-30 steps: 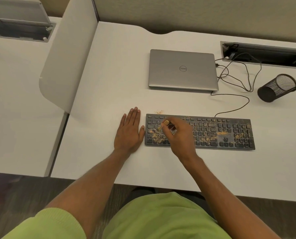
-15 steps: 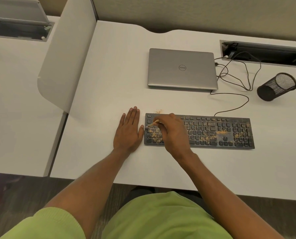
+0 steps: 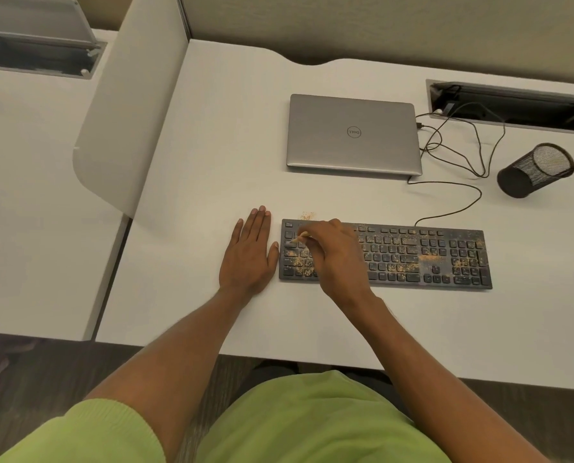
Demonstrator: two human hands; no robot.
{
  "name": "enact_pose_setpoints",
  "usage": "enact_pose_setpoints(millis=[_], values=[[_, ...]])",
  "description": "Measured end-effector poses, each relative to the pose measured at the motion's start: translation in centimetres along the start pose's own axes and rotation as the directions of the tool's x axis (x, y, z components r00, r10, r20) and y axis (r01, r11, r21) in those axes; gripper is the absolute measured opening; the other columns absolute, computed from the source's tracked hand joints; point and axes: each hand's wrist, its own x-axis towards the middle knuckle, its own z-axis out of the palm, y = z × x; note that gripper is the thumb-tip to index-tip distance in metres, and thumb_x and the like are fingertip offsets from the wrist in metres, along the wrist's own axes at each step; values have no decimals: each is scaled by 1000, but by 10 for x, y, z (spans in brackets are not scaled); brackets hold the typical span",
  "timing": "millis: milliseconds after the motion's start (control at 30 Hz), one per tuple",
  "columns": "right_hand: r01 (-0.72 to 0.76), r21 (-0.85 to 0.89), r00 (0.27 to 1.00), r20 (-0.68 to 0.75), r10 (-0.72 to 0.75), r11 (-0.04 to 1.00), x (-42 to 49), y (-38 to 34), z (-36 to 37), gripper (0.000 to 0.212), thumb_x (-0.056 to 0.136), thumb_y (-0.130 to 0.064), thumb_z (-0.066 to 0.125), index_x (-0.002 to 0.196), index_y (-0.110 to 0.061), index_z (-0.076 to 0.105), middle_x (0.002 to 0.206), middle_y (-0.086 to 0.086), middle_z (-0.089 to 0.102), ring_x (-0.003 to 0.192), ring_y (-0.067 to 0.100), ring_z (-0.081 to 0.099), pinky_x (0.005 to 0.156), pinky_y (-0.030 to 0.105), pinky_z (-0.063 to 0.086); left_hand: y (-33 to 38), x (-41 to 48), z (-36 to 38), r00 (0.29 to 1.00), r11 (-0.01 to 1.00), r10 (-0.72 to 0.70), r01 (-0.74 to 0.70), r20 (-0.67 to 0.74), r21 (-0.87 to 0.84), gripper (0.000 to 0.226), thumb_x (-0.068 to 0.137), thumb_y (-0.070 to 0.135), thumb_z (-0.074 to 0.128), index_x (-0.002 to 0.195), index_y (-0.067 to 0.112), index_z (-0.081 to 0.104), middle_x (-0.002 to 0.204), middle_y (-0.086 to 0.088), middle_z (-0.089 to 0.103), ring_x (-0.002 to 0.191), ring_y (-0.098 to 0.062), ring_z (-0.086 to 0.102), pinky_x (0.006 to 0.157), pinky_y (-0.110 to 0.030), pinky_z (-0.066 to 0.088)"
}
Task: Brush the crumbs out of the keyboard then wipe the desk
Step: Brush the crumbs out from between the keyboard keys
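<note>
A dark keyboard point(image 3: 422, 252) lies across the white desk point(image 3: 212, 155), its keys strewn with orange-brown crumbs point(image 3: 431, 259). My right hand point(image 3: 335, 252) hovers over the keyboard's left part and pinches a small brush point(image 3: 297, 239) with a pale handle; its tip touches the keys near the upper left corner. My left hand point(image 3: 248, 255) lies flat on the desk, fingers straight, right beside the keyboard's left edge. A small patch of crumbs point(image 3: 307, 216) sits on the desk just behind the keyboard.
A closed silver laptop point(image 3: 352, 135) lies behind the keyboard. Black cables point(image 3: 459, 155) run from it to a cable tray point(image 3: 512, 105) at the back right. A black mesh cup point(image 3: 536, 170) lies tipped over at the right. A white divider panel point(image 3: 131, 105) stands at the left.
My right hand has moved the brush leftward and a little away from me, from the lower left keys to the upper left corner. My left hand has stayed put.
</note>
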Motion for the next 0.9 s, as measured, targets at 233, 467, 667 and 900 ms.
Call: enact_pose_setpoints(millis=[233, 467, 667, 900], values=[[-115, -72, 991, -79, 109, 991, -9, 9, -11, 9, 101, -15, 64, 104, -16, 72, 96, -2, 73, 90, 18, 60, 79, 37, 48, 0, 0, -1, 1000, 1000, 7, -7, -3, 0, 70, 110, 43, 25, 172, 12, 12, 179, -4, 11, 166, -15, 4, 135, -41, 7], [-270, 251, 936, -156, 314, 929, -7, -4, -2, 14, 100, -20, 67, 106, -13, 79, 89, -6, 75, 82, 6, 69, 74, 28, 58, 0, 0, 0, 1000, 1000, 4, -4, 0, -8, 70, 110, 43, 27, 172, 12, 12, 179, -4, 11, 166, -15, 4, 135, -41, 7], [-365, 208, 919, -75, 387, 908, -20, -2, -3, 14, 97, -19, 68, 89, -14, 79, 74, -8, 73, 69, 3, 69, 65, 30, 60, -1, 0, 0, 1000, 1000, 2, -2, -4, -2, 70, 110, 43, 26, 172, 12, 13, 180, -4, 10, 166, -15, 4, 135, -40, 6], [-341, 279, 911, -136, 389, 898, -14, -6, -8, 14, 98, -18, 68, 92, -13, 80, 77, -9, 74, 74, 3, 69, 68, 19, 56, 1, 0, -1, 1000, 1000, 2, -2, -9, -5, 70, 110, 41, 29, 171, 12, 14, 179, -3, 12, 166, -15, 6, 135, -42, 9]])
